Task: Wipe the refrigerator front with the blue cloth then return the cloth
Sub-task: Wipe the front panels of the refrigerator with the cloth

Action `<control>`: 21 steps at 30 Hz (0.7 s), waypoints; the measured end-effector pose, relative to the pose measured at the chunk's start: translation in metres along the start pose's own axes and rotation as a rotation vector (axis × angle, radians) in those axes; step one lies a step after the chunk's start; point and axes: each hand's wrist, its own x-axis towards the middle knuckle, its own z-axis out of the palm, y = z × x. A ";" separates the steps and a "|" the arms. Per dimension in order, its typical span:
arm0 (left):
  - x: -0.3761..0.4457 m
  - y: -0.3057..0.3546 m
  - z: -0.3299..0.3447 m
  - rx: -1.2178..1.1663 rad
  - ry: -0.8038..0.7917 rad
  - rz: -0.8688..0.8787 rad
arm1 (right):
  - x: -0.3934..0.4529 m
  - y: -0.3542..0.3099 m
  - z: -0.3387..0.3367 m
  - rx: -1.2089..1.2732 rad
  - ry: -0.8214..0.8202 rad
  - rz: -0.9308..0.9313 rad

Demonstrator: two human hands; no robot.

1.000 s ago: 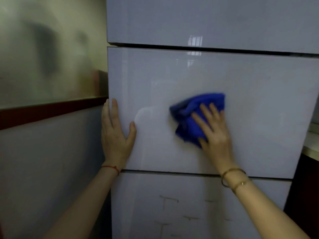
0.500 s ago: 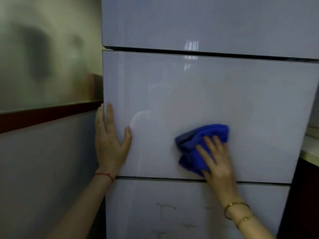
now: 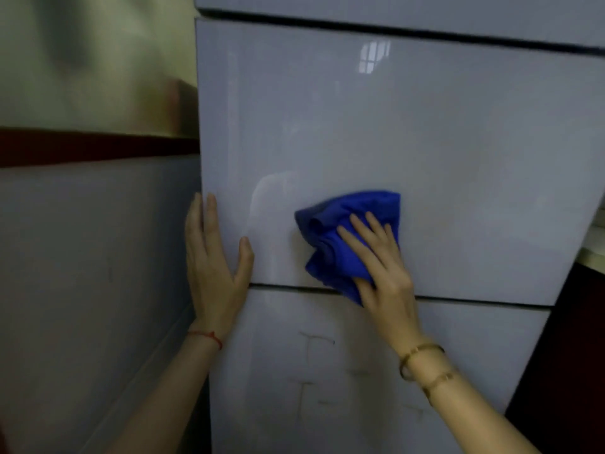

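Observation:
The glossy white refrigerator front [image 3: 442, 165] fills most of the view, split by dark horizontal gaps into stacked door panels. A bunched blue cloth [image 3: 340, 237] lies pressed against the lower part of the middle panel, its bottom edge overlapping the gap below. My right hand [image 3: 383, 273] presses flat on the cloth with fingers spread, holding it to the door. My left hand [image 3: 212, 260] rests flat and open on the door's left edge, thumb on the front.
A grey wall [image 3: 91, 290] with a dark red band [image 3: 91, 147] stands close on the left of the refrigerator. A pale counter edge [image 3: 594, 240] and a dark cabinet front [image 3: 569, 371] sit at the right. Faint marks show on the lower panel [image 3: 317, 362].
My right hand slid the cloth down the middle panel, from its centre to just above the lower gap. My left hand stayed on the door's left edge. The view tilted downward.

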 end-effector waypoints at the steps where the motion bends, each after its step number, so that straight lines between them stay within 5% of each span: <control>1: -0.021 -0.006 -0.003 -0.010 -0.016 -0.011 | -0.020 -0.003 0.001 0.009 0.014 0.043; 4: -0.083 -0.026 -0.008 -0.009 -0.057 -0.065 | -0.064 -0.012 0.012 -0.047 0.042 0.066; 8: -0.141 -0.055 -0.006 0.036 -0.118 -0.110 | -0.100 -0.020 0.060 -0.190 -0.118 -0.079; 17: -0.189 -0.103 0.005 0.045 -0.225 -0.164 | -0.238 -0.010 0.125 -0.393 -0.298 -0.227; 21: -0.193 -0.104 0.007 0.017 -0.239 -0.184 | -0.216 -0.004 0.113 -0.388 -0.182 -0.142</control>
